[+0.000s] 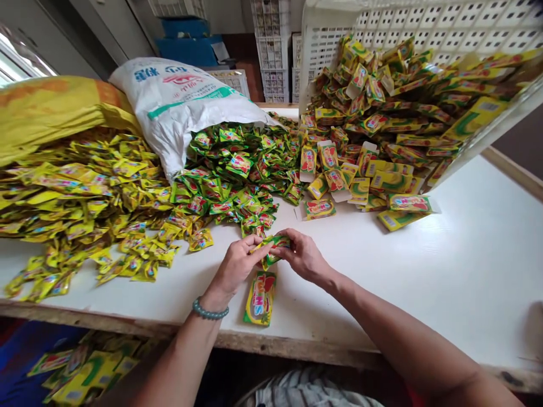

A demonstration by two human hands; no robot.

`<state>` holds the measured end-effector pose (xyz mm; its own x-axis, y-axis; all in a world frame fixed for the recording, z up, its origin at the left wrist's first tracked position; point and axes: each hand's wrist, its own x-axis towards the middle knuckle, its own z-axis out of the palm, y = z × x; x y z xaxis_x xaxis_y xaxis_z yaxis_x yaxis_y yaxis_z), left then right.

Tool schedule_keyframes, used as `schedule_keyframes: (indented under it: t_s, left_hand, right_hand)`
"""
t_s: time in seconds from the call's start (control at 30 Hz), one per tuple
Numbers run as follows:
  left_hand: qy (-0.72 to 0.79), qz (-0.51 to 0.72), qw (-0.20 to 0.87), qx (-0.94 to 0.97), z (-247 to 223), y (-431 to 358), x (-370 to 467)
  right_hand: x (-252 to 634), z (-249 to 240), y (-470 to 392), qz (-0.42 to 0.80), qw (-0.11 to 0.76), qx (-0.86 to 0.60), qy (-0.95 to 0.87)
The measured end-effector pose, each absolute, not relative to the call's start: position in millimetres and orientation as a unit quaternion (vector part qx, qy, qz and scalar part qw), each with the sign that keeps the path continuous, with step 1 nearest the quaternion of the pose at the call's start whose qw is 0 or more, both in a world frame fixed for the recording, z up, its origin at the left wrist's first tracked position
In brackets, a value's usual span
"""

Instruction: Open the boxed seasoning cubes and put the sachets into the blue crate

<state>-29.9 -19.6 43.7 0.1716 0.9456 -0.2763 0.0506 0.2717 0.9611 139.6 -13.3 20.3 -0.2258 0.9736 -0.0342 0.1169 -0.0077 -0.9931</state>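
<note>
My left hand (pixel 240 260), with a beaded bracelet at the wrist, and my right hand (pixel 303 253) meet over the white table. Between them are small green and yellow packets (pixel 274 249), pinched by the fingers of both hands; how many is hidden. Just below my hands a yellow-green box (pixel 259 298) lies flat near the table's front edge. Beyond my hands spreads a heap of green packets (pixel 237 164), spilling from a white sack (pixel 182 102). Yellow packets (pixel 85 192) are piled on the left.
A yellow sack (pixel 63 107) lies at the back left. On the right, a tipped white crate (pixel 392 34) spills small boxes (pixel 390 175) onto the table (pixel 382 282). Below the front edge at the left, a blue container (pixel 21 353) stands by more boxes (pixel 91 373). Crates (pixel 274 51) are stacked behind.
</note>
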Motion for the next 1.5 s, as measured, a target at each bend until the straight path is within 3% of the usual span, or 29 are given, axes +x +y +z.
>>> schedule_keyframes:
  t_s: [0.33, 0.4, 0.53, 0.63, 0.8, 0.97, 1.13, 1.37, 1.5]
  left_hand:
    - [0.574, 0.373, 0.552, 0.476, 34.9, -26.5, -32.1]
    - [0.640, 0.332, 0.452, 0.525, 41.1, -36.0, -35.5]
    - [0.739, 0.131, 0.200, 0.630, 45.0, -63.3, -33.9]
    - [0.718, 0.055, 0.167, 0.673, 37.8, -77.3, -26.5]
    - [0.742, 0.095, 0.234, 0.621, 26.5, -66.9, -30.2]
    - [0.636, 0.264, 0.466, 0.556, 14.4, -44.8, -48.5]
    - [0.527, 0.268, 0.619, 0.516, 10.6, -38.7, -44.6]
    - [0.509, 0.314, 0.677, 0.430, 15.2, -39.2, -37.4]
    - [0.517, 0.331, 0.679, 0.403, 12.8, -40.6, -41.8]
  right_hand:
    - [140.1, 26.8, -15.0, 0.678, 0.339, -0.408, -0.509]
    - [141.3, 24.1, -12.6, 0.646, 0.362, -0.435, -0.513]
    - [149.7, 16.7, -5.6, 0.568, 0.391, -0.497, -0.527]
    - [154.7, 15.0, -4.0, 0.556, 0.375, -0.515, -0.533]
    - [155.3, 16.2, -4.2, 0.624, 0.365, -0.475, -0.502]
    - [158.1, 13.3, -0.5, 0.618, 0.338, -0.483, -0.520]
    - [164.2, 15.9, 1.6, 0.543, 0.307, -0.512, -0.590]
    - [153.2, 4.9, -0.9, 0.559, 0.379, -0.501, -0.541]
    - [149.8, 6.4, -4.6, 0.541, 0.348, -0.523, -0.559]
